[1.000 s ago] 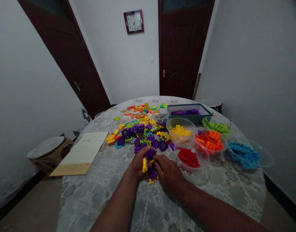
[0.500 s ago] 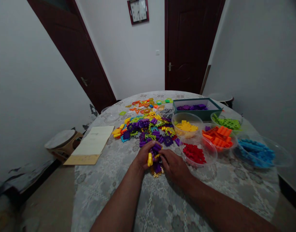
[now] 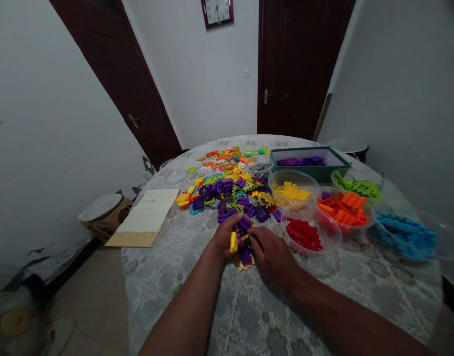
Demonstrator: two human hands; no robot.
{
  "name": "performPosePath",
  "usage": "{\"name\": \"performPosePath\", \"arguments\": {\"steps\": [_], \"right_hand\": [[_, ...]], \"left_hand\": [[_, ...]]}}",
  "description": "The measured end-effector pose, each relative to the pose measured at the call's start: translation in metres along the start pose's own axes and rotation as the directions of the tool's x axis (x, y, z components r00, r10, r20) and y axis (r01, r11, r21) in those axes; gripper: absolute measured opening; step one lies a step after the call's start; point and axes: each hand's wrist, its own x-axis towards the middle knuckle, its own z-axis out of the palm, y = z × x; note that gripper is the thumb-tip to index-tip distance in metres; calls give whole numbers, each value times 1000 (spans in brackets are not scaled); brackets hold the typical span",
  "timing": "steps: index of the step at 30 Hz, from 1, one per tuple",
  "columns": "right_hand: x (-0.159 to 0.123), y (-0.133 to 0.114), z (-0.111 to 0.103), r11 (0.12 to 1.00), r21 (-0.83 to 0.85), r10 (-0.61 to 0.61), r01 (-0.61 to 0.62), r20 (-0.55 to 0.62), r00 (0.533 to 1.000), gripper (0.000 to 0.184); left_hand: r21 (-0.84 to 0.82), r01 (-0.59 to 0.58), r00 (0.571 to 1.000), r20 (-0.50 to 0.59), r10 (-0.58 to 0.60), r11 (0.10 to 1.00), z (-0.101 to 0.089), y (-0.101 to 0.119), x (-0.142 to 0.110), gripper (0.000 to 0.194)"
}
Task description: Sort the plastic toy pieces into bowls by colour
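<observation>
Between my hands is a cluster of purple and yellow plastic building pieces (image 3: pixel 245 254), joined into one small assembly near the table's middle. My left hand (image 3: pixel 226 236) wraps round its left side, where a yellow tube piece (image 3: pixel 233 242) sticks out. From the right, my right hand (image 3: pixel 273 251) pinches the assembly with thumb and fingers; the exact piece under the fingertips is hidden. A mixed heap of purple, yellow, green and blue building pieces (image 3: pixel 223 190) lies just beyond my hands. To the right stands a clear bowl of red pieces (image 3: pixel 304 235).
Farther right are bowls of yellow pieces (image 3: pixel 291 193), orange pieces (image 3: pixel 347 210), blue pieces (image 3: pixel 404 232) and green pieces (image 3: pixel 360 188). A dark green box (image 3: pixel 310 172) holds purple pieces. Near the left table edge lies an open notebook (image 3: pixel 147 212). Orange pieces (image 3: pixel 223 158) are scattered at the back.
The whole view has shifted slightly, so the table contents appear a little farther right. Both hands keep their hold on the assembly, with hardly any change in grip.
</observation>
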Motion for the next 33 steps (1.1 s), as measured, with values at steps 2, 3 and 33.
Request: {"name": "performPosePath", "arguments": {"steps": [2,3,33], "right_hand": [[0,0,-1,1000,-7,-2,2,-10,1000,23],[0,-1,-2,1000,-11,-4,4,-15,1000,23],[2,-4,-5,999,-31,-13,12,-52,999,22]], "left_hand": [[-23,2,1000,-24,-2,1000,-1,-1,2,34],[-41,5,999,-36,-6,999,-2,-1,3,34],[-65,11,994,-104,-18,998,-6,-1,6,23]]}}
